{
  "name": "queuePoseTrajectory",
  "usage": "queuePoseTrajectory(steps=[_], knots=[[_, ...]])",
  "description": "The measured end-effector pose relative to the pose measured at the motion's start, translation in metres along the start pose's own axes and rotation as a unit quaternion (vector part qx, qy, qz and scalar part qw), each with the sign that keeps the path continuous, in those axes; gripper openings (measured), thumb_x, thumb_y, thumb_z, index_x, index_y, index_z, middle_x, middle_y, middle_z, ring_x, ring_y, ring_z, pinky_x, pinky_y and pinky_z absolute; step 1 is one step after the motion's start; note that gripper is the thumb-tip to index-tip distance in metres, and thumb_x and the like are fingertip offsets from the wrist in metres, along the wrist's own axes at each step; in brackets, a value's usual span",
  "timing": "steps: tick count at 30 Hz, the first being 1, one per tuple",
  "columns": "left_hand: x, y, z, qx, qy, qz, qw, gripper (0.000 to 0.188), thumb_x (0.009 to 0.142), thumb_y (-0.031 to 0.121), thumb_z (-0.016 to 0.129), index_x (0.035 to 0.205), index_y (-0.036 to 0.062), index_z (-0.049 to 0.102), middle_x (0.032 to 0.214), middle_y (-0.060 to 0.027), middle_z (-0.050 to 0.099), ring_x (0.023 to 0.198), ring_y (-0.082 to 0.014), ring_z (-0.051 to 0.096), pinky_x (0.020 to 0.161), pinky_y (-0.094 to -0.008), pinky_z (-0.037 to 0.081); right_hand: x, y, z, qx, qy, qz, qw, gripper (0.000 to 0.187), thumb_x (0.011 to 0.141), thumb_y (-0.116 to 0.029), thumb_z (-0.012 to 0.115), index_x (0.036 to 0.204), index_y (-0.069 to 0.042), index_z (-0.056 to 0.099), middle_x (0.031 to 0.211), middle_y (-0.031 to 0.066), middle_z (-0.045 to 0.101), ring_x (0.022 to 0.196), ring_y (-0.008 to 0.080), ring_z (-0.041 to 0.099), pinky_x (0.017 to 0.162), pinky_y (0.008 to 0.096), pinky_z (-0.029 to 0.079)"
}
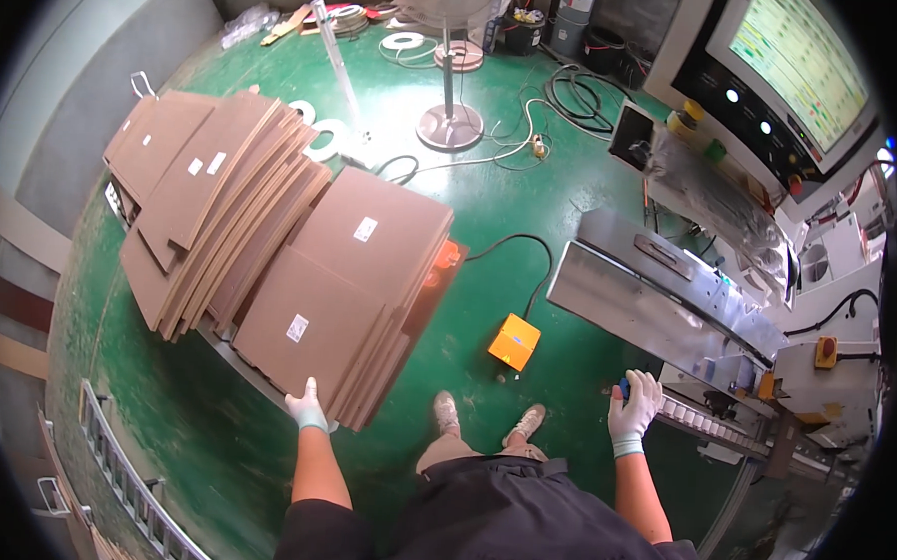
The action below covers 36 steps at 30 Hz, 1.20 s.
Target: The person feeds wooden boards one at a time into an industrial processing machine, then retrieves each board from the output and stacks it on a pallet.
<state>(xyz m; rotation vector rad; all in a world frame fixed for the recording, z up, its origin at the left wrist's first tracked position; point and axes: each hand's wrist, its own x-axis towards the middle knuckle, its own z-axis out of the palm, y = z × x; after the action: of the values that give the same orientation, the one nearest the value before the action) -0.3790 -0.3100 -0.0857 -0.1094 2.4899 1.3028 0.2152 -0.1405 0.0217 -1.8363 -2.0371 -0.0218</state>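
My left hand (308,410), in a white glove, rests at the near edge of a stack of flat brown boards (313,279). Two of its fingers point apart, one up over the top board and one to the left; the others are hard to see. White labels stick to the boards. On the right, my gloved right hand (635,404) is closed around a small blue part (624,388) at the near end of a roller rail (703,419) on a machine. Most of the blue part is hidden by the fingers.
A yellow foot-pedal box (514,342) with a black cable lies on the green floor. More brown boards (207,184) lean at the left. A metal machine beam (658,304) and a screen (800,70) are at the right. Behind are a fan (449,126), cables and buckets (575,20).
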Motion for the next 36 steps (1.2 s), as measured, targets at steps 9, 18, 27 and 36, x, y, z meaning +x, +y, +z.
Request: queuePoseTrajectory(steps=[9, 18, 27, 36], knots=[[0.069, -0.077, -0.036, -0.216, -0.146, -0.095, 0.961, 0.039, 0.098, 0.026, 0.073, 0.119, -0.0039, 0.061, 0.106, -0.0100, 0.067, 0.094, -0.0186, 0.063, 0.080, -0.0351, 0.054, 0.007, -0.016, 0.024, -0.087, 0.030, 0.048, 0.995, 0.024, 0.086, -0.023, 0.072, 0.107, -0.012, 0.070, 0.113, 0.0070, 0.070, 0.120, 0.0304, 0.060, 0.114, 0.0494, 0.035], [-0.014, -0.028, -0.014, 0.041, -0.061, 0.063, 0.995, 0.104, 0.080, 0.020, 0.089, 0.156, -0.0102, 0.026, 0.155, -0.0280, 0.041, 0.142, -0.0371, 0.044, 0.121, -0.0401, 0.035, 0.000, -0.014, 0.026, -0.099, 0.035, 0.025, 0.994, 0.021, 0.087, -0.023, 0.070, 0.105, -0.012, 0.069, 0.111, 0.0060, 0.070, 0.117, 0.0277, 0.060, 0.111, 0.0468, 0.037], [0.050, -0.069, -0.058, -0.422, -0.151, -0.207, 0.869, 0.044, 0.094, 0.034, 0.077, 0.126, 0.0144, 0.055, 0.106, -0.0002, 0.065, 0.092, -0.0150, 0.063, 0.072, -0.0284, 0.050, 0.002, -0.008, 0.030, -0.095, 0.024, 0.047, 0.994, 0.022, 0.086, -0.021, 0.072, 0.106, -0.012, 0.070, 0.114, 0.0059, 0.070, 0.122, 0.0277, 0.059, 0.114, 0.0475, 0.034], [0.040, -0.005, -0.090, -0.483, -0.312, -0.213, 0.790, 0.019, 0.098, 0.029, 0.071, 0.105, 0.0125, 0.063, 0.081, 0.0016, 0.060, 0.058, -0.0110, 0.044, 0.055, -0.0282, 0.038, 0.001, -0.017, 0.024, -0.086, 0.019, 0.078, 0.993, 0.023, 0.086, -0.021, 0.071, 0.107, -0.012, 0.069, 0.116, 0.0057, 0.069, 0.125, 0.0280, 0.057, 0.119, 0.0509, 0.030]])
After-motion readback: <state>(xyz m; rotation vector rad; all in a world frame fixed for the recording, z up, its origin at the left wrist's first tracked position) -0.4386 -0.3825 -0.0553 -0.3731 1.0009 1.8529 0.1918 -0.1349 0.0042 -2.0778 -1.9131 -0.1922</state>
